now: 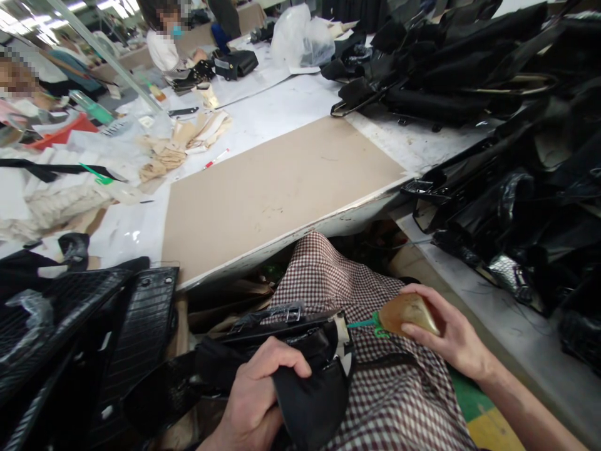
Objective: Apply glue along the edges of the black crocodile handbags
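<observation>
A black bag point(319, 401) lies across my lap, on checked cloth point(323, 275). My left hand point(258, 388) is closed on the bag's dark fabric, thumb on top. A metal buckle point(293, 313) shows on the bag's far side. From the right, my right hand point(446, 332) grips an amber glue bottle point(406, 315), lying nearly level. Its thin green nozzle point(361, 323) points left, and the tip meets or almost meets the bag's pale-lined end point(342, 335). Whether glue is coming out I cannot tell.
Ahead is a white table with a beige board point(277, 188) along its near edge. Black bag pieces point(469, 69) are heaped at the right, and crocodile-textured ones point(136, 338) at the left. A red pen point(216, 159) lies past the board. A masked person point(164, 50) sits across the table.
</observation>
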The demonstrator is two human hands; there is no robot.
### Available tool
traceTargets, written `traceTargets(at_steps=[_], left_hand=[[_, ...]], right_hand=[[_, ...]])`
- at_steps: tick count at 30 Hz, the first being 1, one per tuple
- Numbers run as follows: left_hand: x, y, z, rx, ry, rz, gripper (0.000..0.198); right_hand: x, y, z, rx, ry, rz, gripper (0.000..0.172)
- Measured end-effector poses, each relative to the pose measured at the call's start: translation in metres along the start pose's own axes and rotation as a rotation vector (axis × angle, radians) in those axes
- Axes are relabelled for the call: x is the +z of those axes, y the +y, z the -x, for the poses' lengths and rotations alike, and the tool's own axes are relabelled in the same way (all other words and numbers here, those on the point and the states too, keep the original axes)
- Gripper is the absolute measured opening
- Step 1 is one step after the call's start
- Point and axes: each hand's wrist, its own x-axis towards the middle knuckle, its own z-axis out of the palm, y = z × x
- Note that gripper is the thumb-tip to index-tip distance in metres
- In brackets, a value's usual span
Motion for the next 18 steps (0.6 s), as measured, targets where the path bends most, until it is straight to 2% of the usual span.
traceTargets(at_steps=[3,8,14,16,18], left_hand=[[0.001,0.0,0.002,-0.004,0.015,0.007,0.013],[0.005,0.004,0.005,-0.129,0.05,0.061,0.005],[0.003,-0.006,0.006,-0.096,0.014,0.055,0.005],[0.003,-0.006,0.007,-0.121,0.008,0.09,0.004],[0.004,-0.002,0.008,-0.204,0.034,0.135,0.005]], right_hand=[[0.002,0.006,0.003,0.029,0.031,-0.045,0.046],[0.005,0.009,0.003,0.036,0.063,-0.064,0.049],[0.0,0.002,0.002,0.008,-0.001,0.031,0.044],[-0.001,0.001,0.004,0.032,-0.043,0.033,0.043],[0.0,0.003,0.005,0.058,-0.041,-0.01,0.044]])
